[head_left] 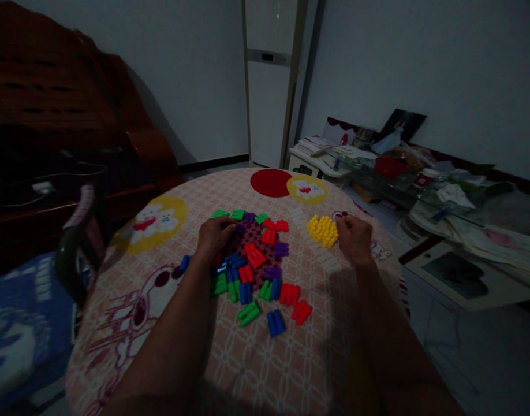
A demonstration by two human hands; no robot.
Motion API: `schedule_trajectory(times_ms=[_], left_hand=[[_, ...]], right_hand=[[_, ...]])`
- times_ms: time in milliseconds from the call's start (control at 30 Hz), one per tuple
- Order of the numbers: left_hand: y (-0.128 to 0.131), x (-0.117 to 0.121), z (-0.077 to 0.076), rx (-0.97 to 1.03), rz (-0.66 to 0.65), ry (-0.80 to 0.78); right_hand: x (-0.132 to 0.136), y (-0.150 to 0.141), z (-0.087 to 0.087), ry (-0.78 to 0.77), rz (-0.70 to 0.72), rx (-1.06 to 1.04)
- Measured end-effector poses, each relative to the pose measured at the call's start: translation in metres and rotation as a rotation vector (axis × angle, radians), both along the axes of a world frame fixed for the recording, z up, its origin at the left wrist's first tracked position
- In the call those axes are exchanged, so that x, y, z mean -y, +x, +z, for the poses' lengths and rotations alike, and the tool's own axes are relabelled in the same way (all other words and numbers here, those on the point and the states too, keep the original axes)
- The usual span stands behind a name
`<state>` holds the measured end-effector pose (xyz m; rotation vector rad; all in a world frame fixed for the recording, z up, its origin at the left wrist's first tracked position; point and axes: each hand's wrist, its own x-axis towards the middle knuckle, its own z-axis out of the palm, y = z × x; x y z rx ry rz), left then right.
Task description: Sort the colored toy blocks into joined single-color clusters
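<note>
On the round table, my left hand (pixel 213 236) is at the far left of a loose spread of plastic building blocks. Its fingers are pinched together, with a purple block (pixel 239 229) at their tips. Around it lie green blocks (pixel 238 214), red blocks (pixel 255 255), blue blocks (pixel 276 323) and other purple blocks (pixel 281 249). To the right sits a bumpy, rounded cluster of yellow pieces (pixel 323 231). My right hand (pixel 355 237) is closed right beside this cluster's right edge; what its fingers hold, if anything, is hidden.
A patterned tablecloth (pixel 230 358) covers the table. On the left stand a wooden bench (pixel 152 150) and a chair (pixel 70 271) close to the table edge. A cluttered glass-topped cabinet (pixel 459 271) runs along the right wall. A tall white unit (pixel 269 110) stands behind.
</note>
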<state>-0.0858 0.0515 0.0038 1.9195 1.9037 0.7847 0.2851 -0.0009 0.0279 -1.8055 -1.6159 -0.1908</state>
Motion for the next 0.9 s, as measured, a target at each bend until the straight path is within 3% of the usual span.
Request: schedule_trajectory(times_ms=[100, 200, 267, 367, 600, 733, 900], left_hand=[[-0.001, -0.001, -0.001, 0.002, -0.002, 0.011], [-0.002, -0.002, -0.004, 0.02, 0.011, 0.017], [-0.003, -0.004, -0.006, 0.027, 0.017, 0.015], [-0.003, -0.005, -0.007, 0.023, 0.016, 0.011], [-0.003, -0.005, -0.005, -0.015, 0.012, 0.019], [-0.003, -0.005, -0.004, -0.02, 0.012, 0.025], [-0.003, -0.005, -0.004, -0.041, 0.024, 0.025]], right_hand=[[0.003, -0.057, -0.01, -0.215, 0.396, 0.049], [0.011, -0.097, -0.024, -0.402, 0.503, 0.207], [0.015, -0.108, -0.031, -0.452, 0.509, 0.295], [0.018, -0.108, -0.036, -0.437, 0.519, 0.311], [0.015, -0.102, -0.037, -0.376, 0.609, 0.107], [0.009, -0.093, -0.024, -0.31, 0.622, -0.143], [-0.002, -0.047, -0.001, -0.07, 0.45, -0.508]])
